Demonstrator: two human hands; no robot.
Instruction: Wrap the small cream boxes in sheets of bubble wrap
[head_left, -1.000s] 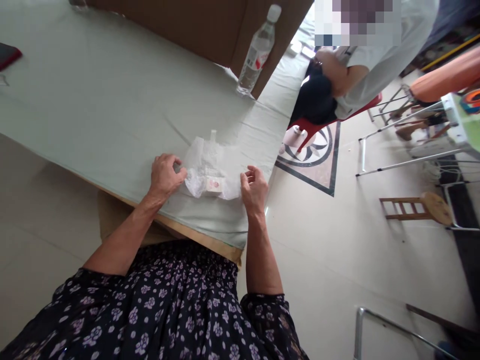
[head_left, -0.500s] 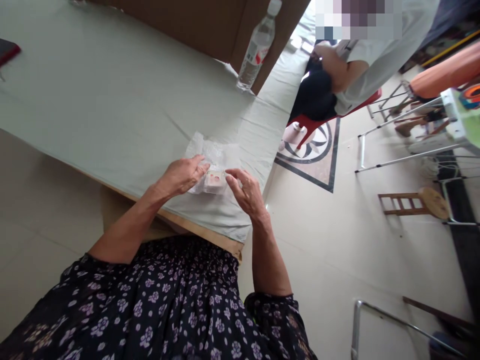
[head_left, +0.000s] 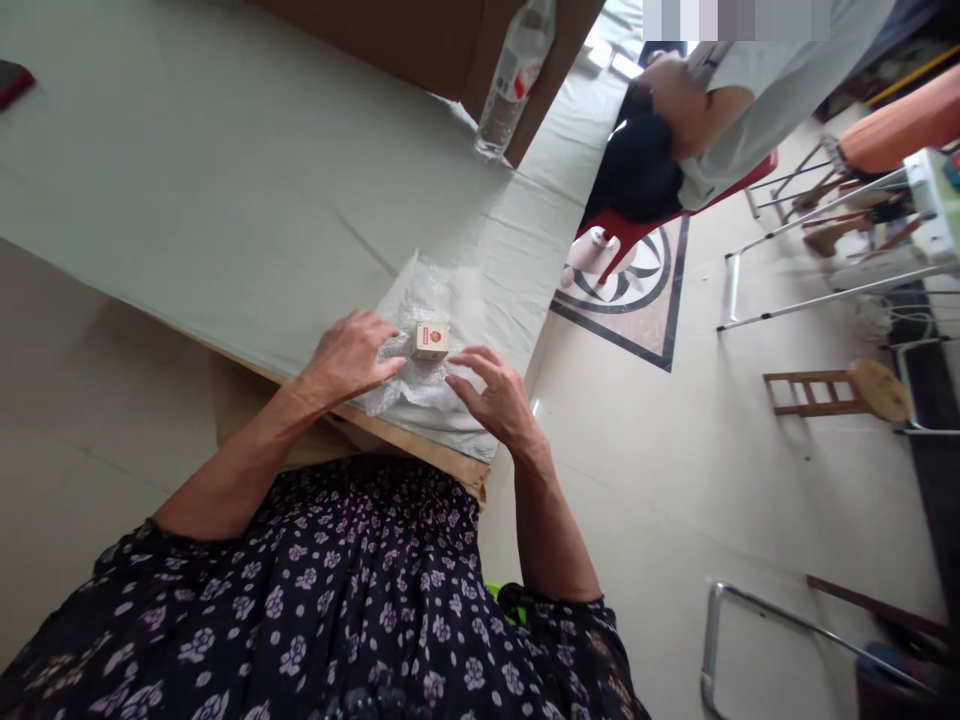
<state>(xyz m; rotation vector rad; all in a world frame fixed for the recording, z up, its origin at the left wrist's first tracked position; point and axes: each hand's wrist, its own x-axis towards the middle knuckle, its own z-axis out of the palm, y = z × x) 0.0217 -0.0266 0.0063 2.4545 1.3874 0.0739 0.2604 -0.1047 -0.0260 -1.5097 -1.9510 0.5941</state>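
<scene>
A small cream box (head_left: 431, 341) with a red print on top stands on a spread sheet of bubble wrap (head_left: 461, 290), near the table's front right corner. To the left of the box is my left hand (head_left: 352, 352), thumb and fingers apart, over the left edge of the wrap. My right hand (head_left: 495, 397) hovers at the other side with its thumb and forefinger parted, the fingertips close to the box's right side. Neither hand holds the box. Whether the fingertips touch the wrap I cannot tell.
A clear water bottle (head_left: 517, 80) stands by a large brown carton (head_left: 390, 40) on the cloth-covered table (head_left: 225, 190). A dark red-edged object (head_left: 13, 82) lies far left. Beyond the table's right edge, a seated person (head_left: 705, 120) works. A wooden stool (head_left: 840, 392) is on the floor.
The clear wrap that covered the box now lies opened flat beneath it, its front flap toward me. My left hand has drawn back from the box and its fingers have spread.
</scene>
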